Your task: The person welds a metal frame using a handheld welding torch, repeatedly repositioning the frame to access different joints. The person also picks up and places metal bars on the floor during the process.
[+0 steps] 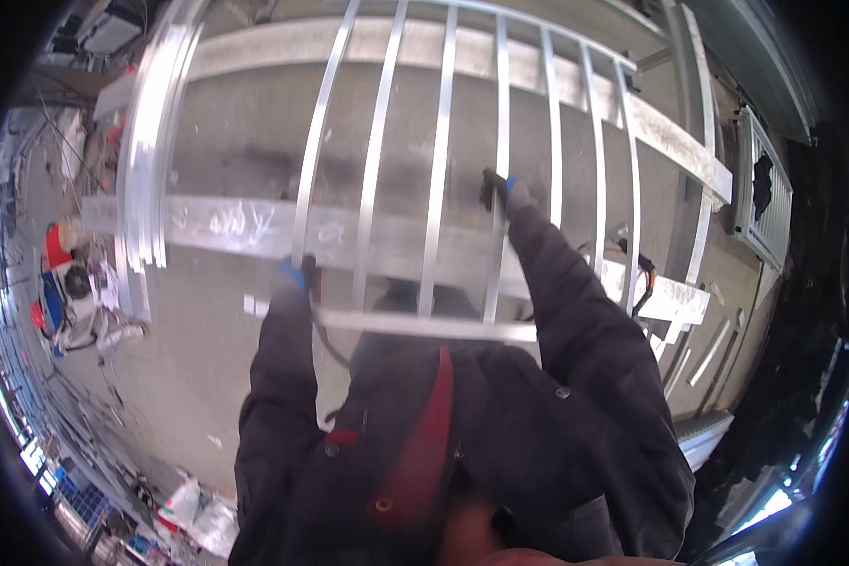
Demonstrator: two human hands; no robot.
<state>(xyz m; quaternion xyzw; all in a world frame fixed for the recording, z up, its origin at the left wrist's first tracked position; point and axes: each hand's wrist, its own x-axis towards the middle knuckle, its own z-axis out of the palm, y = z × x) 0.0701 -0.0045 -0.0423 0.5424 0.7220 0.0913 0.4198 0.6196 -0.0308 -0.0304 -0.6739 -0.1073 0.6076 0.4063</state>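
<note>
A pale metal barred frame (443, 332), like a railing panel, lies in front of me with several long parallel bars running away from my body. My left hand (297, 272), in a dark and blue glove, is closed at the near left corner, by the end of the leftmost bar; its fingers are partly hidden. Farther forward, my right hand (498, 191) wears a similar glove. Its dark fingers curl past one of the middle bars, gripping it.
Two broad metal beams run crosswise under the frame, a near one (226, 226) and a far one (255, 55). Long shiny profiles (156, 141) are stacked at the left. A smaller barred panel (762, 189) stands at the right. Bags and tools (75, 283) lie on the left floor.
</note>
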